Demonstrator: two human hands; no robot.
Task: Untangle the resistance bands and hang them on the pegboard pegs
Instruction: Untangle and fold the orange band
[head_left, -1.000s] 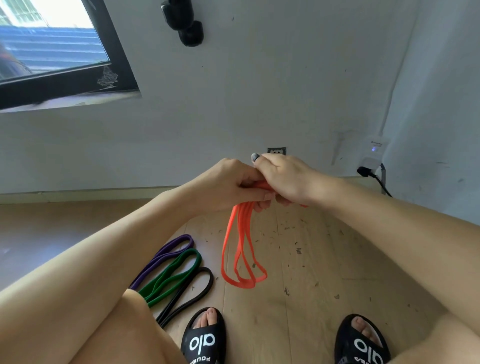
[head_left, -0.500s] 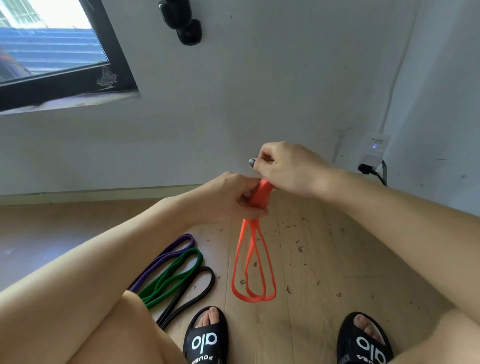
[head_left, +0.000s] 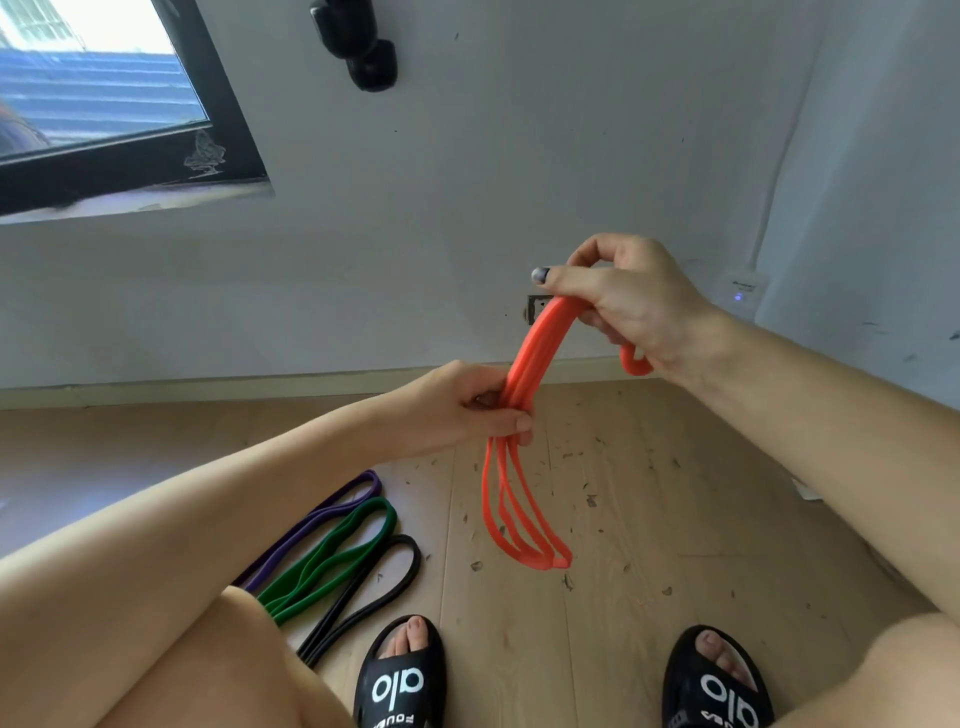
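Orange rubber, one folded orange band (head_left: 535, 358), is running between the two hands above the floor (head_left: 649, 519). The right hand (head_left: 631, 301) is gripping its upper end, fingers curled round the bunched strands, with a small orange loop poking out below the wrist. The left hand (head_left: 467, 410), lower and nearer, is pinching the same bundle partway down, thumb against curled fingers. Below that grip the strands are fanning out into several hanging loops, their bottoms dangling just above the boards; how many loops exactly is hard to count. Three more bands are lying side by side on the floor to the left, partly hidden by the left arm and knee: one purple band (head_left: 332, 512), one green band (head_left: 343, 551) and one black band (head_left: 384, 577), each flattened into a long loop, the green seeming to touch the purple. Two black sandals (head_left: 400, 680) are showing at the bottom edge. Bits of debris are scattering the planks. One window (head_left: 104, 104) is sitting in the wall (head_left: 519, 156) at upper left, and one dark fixture (head_left: 363, 47) is hanging near the top.
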